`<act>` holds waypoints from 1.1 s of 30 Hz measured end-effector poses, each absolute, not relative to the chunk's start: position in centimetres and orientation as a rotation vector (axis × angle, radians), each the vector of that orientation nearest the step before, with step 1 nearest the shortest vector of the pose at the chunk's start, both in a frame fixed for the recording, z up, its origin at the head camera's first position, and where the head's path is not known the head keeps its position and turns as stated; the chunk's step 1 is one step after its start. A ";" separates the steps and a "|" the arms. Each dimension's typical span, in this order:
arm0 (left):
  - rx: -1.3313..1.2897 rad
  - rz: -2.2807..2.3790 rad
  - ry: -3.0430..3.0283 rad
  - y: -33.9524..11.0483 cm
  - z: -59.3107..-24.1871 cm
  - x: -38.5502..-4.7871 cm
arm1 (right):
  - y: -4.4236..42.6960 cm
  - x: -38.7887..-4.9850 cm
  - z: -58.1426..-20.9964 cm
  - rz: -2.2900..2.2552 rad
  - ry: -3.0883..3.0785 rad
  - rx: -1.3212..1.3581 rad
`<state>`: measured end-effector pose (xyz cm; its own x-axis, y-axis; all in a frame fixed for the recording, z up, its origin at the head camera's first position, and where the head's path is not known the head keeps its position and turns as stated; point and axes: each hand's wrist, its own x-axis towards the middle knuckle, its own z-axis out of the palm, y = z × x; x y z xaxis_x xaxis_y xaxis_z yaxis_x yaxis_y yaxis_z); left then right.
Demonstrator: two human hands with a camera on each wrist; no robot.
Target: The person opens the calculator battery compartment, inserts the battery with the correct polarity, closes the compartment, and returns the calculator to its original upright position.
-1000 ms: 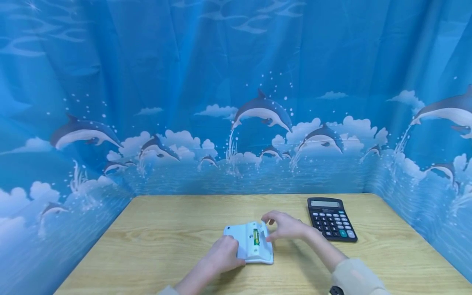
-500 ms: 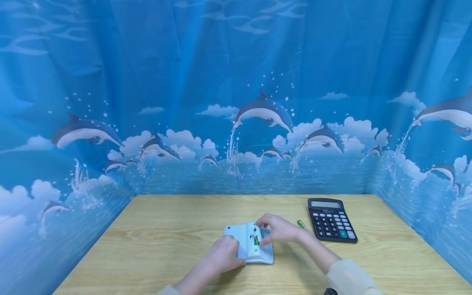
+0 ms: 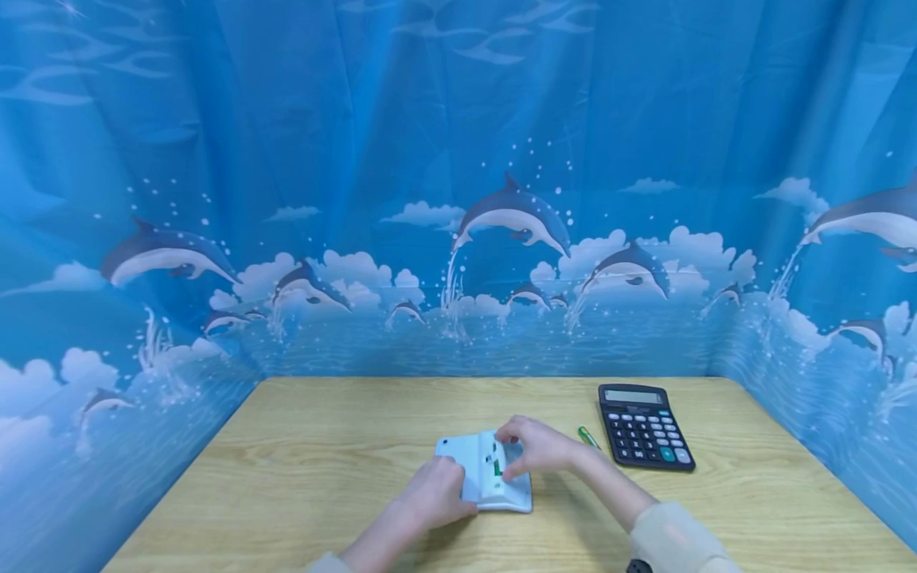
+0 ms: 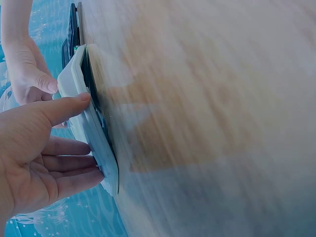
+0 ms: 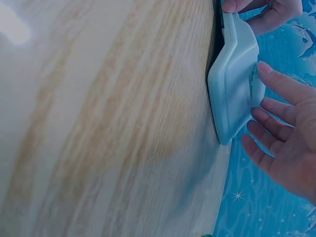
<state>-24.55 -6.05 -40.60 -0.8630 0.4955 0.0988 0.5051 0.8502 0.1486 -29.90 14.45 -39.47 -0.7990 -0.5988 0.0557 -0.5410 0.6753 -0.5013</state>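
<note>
A pale blue calculator [image 3: 473, 471] lies back side up on the table, its battery compartment [image 3: 497, 466] uncovered and showing green inside. My left hand [image 3: 434, 492] grips its left edge, thumb and fingers on opposite sides in the left wrist view. Over the compartment, my right hand [image 3: 539, 446] pinches a small pale battery cover [image 5: 257, 91] between thumb and fingers, at the calculator's back. The right hand's fingers partly hide the compartment in the head view. A green battery [image 3: 587, 437] lies on the table beyond the right wrist.
A black calculator [image 3: 645, 428] lies face up at the back right of the wooden table [image 3: 322, 446]. A blue curtain [image 3: 401, 159] printed with dolphins hangs behind the table and along both sides.
My right hand has moved slightly left with the cover, from the calculator's right side onto the compartment. The green battery has come into view beside the arm. The left hand has stayed put.
</note>
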 end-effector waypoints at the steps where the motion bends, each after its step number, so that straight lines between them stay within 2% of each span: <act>1: -0.801 -0.264 -2.969 -6.1 -40.6 -24.6 | 14.4 -29.9 -39.5 -0.767 2.772 -0.941; 33: -0.794 -0.285 -2.969 -6.1 -40.7 -24.6 | 13.5 -29.9 -38.2 -0.561 2.816 -0.916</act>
